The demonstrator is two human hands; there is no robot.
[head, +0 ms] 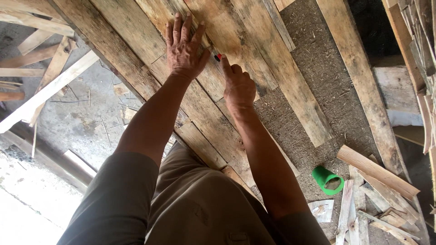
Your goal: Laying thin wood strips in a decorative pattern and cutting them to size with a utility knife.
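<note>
On planks [254, 54], marker [218, 57] in right hand [238, 86] grip

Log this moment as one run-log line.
left hand: flat on plank | right hand: holds red-tipped marker against the plank | green cup: lying on board, right

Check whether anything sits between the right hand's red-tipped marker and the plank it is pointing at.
Nothing visible does. The right hand holds the red-tipped marker with its tip right at the plank, beside the left hand, which lies flat on the wood. Whether the tip touches cannot be told.
</note>
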